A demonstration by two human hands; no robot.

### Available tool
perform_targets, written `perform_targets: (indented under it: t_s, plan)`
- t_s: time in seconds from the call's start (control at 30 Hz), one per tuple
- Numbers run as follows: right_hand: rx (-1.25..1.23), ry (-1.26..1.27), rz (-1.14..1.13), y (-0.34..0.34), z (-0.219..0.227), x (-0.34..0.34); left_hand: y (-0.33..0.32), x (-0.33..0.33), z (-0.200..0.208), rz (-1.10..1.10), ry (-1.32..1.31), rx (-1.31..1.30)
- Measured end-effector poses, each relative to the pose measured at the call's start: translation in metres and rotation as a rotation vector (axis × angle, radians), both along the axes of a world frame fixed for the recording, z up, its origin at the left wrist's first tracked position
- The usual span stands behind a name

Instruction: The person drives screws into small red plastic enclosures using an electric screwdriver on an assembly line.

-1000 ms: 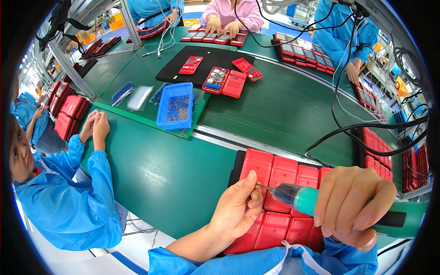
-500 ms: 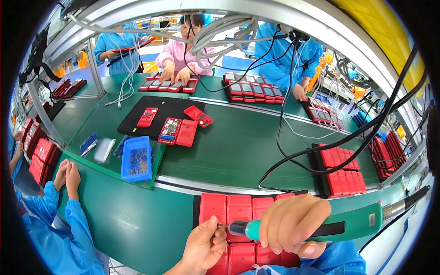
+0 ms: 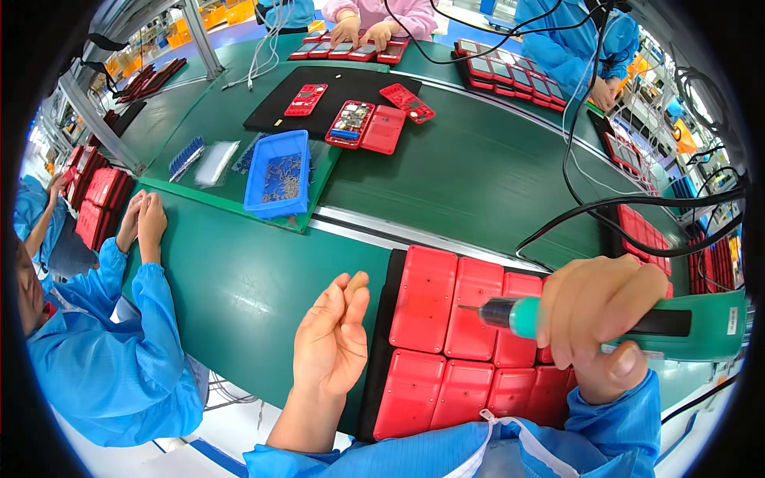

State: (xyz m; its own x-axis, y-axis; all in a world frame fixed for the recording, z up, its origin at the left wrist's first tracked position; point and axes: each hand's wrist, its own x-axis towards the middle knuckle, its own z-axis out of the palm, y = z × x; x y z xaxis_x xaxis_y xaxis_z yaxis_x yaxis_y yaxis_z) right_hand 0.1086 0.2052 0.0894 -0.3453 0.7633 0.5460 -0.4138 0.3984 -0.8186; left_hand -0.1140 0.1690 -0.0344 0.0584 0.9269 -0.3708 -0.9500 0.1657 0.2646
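Note:
My right hand [image 3: 594, 319] is wrapped round a green electric screwdriver [image 3: 701, 328], held level. Its thin bit points left over red plastic cases [image 3: 422, 299], which lie in two rows on a black mat [image 3: 373, 398]; the bit appears clear of the cases. Left of the mat, above the green table, my left hand [image 3: 328, 338] is raised with its fingers curled and the tips pressed together. Whatever those fingertips may hold is too small to make out.
A blue tray of screws [image 3: 253, 187] stands beyond my left hand. Behind it an opened red device [image 3: 351, 123] lies on a black pad [image 3: 275, 99]. A co-worker's clasped hands [image 3: 146, 223] rest at the left; other people work across the table. Black cables [image 3: 582, 205] hang at the right.
The screwdriver bit has parted from my left fingertips. My left hand has moved left off the cases, and the right hand has moved right with the screwdriver. The view has tilted down.

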Motion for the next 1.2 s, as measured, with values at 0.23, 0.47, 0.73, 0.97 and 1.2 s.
perform_targets:
  t_s: [0.23,0.47,0.73,0.97,1.2]
  plan:
    - [-0.079,-0.068,0.094,-0.001,-0.005,-0.009,0.000,-0.001,-0.013,0.018,-0.076,0.005]
    - [-0.058,-0.040,0.153,0.004,-0.014,-0.016,0.013,-0.003,-0.034,0.151,0.118,-0.106]
    - [0.069,-0.090,0.053,0.008,-0.021,-0.028,0.017,-0.006,-0.046,0.187,0.201,-0.093]
    - [0.077,-0.168,0.088,0.009,-0.018,-0.034,0.017,-0.005,-0.053,0.184,0.224,-0.084]
    - [-0.017,-0.210,0.082,0.010,-0.018,-0.041,0.020,0.001,-0.049,0.160,0.228,-0.091]
